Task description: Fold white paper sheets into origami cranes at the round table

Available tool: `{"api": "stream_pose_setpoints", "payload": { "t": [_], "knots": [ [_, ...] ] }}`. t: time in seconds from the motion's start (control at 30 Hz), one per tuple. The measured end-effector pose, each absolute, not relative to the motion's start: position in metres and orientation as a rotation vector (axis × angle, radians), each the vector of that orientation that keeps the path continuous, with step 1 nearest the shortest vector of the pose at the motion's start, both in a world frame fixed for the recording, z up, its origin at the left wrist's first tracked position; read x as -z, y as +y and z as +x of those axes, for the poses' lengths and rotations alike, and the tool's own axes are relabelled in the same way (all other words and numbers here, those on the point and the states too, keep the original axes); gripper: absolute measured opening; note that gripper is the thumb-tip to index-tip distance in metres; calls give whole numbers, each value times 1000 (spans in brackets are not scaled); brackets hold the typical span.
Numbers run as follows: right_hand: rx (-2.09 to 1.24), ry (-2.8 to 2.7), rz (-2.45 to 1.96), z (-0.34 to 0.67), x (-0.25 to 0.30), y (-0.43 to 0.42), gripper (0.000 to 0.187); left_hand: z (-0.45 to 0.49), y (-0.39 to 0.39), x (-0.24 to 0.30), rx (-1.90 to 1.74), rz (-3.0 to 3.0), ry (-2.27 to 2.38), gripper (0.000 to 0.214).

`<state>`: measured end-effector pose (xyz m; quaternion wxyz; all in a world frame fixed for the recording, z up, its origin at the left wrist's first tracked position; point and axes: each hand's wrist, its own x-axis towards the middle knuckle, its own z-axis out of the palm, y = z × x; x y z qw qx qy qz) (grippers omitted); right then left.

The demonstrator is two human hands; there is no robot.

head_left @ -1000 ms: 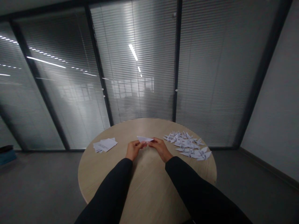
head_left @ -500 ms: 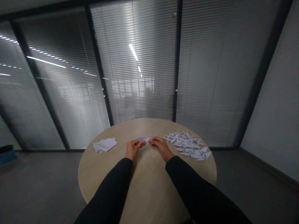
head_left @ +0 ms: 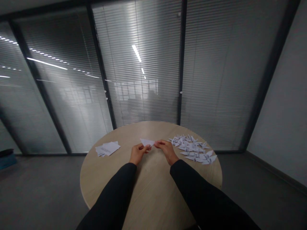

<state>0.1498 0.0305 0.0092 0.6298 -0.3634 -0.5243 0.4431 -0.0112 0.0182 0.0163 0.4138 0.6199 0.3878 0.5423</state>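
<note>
A folded white paper (head_left: pixel 146 141) forms a pointed, roughly triangular shape just above the table. My left hand (head_left: pixel 138 153) pinches its lower edge between thumb and fingers. My right hand (head_left: pixel 165 150) holds the paper's right tip with its fingertips. Black sleeves cover both forearms. Behind the fingers, part of the paper is hidden. To the left of my hands lies a small stack of white paper sheets (head_left: pixel 107 148). Nearest my right hand, a spread of several white origami cranes (head_left: pixel 193 150) covers the table's right side.
All of this is on a round, light wood table (head_left: pixel 153 191) with a curved rim. Behind it stand glass partitions with slatted blinds (head_left: pixel 144 64). A dark and blue object (head_left: pixel 7 158) sits on the grey floor at far left.
The paper has opened from a narrow fold into a wider point, as it looked a second ago. My right hand has shifted slightly to the right.
</note>
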Motion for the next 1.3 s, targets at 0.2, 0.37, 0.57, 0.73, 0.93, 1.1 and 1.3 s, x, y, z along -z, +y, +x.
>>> {"api": "stream_pose_setpoints", "payload": {
  "t": [0.2, 0.37, 0.57, 0.73, 0.93, 1.1, 1.3],
  "knots": [
    [-1016, -1232, -829, 143, -9, 27, 27, -7, 17, -16, -1392, 1449, 985, 40],
    [-1021, -1276, -804, 139, -7, 27, 30, -9, 20, -15, -1436, 1537, 1048, 33],
    [-1101, -1371, -773, 139, -4, 29, 32, -13, 25, -14, -1399, 1599, 1077, 30],
    [-1063, -1457, -801, 142, 0, 32, 29, -14, 26, -14, -1379, 1598, 1074, 29],
    [-862, -1509, -884, 144, -7, 26, 20, -9, 20, -20, -1422, 1518, 1052, 37],
    [-794, -1485, -914, 142, -15, 19, 20, -8, 18, -22, -1427, 1491, 1010, 38],
    [-926, -1426, -842, 140, -16, 19, 21, -6, 18, -23, -1449, 1392, 918, 41]
  ]
}}
